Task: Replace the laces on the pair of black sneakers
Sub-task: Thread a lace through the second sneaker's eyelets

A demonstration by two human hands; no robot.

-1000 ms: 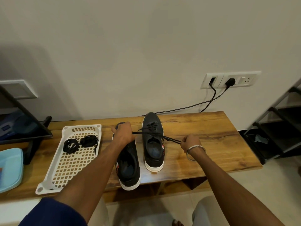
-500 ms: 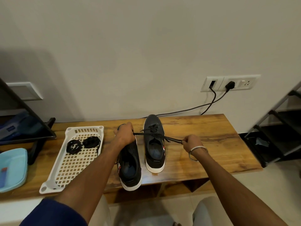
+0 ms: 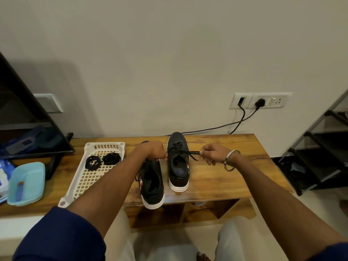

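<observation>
Wooden bench [image 3: 216, 178] carries two black sneakers: right sneaker [image 3: 178, 162], left sneaker [image 3: 151, 183] beside it. White tray [image 3: 82, 185] left of them holds two coiled laces [image 3: 102, 160]. Left hand [image 3: 153, 150] grip pinches one lace end; right hand [image 3: 212, 154] grip pinches the lace [image 3: 188, 152] from the right sneaker. Teal box [image 3: 26, 183] far left.

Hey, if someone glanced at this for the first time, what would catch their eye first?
Probably the two hands at mid-bench: the left hand and right hand each pinch an end of the black lace stretched across the right sneaker. The left sneaker sits beside it, heel over the bench edge. To the left, a white tray holds two coiled black laces.
</observation>
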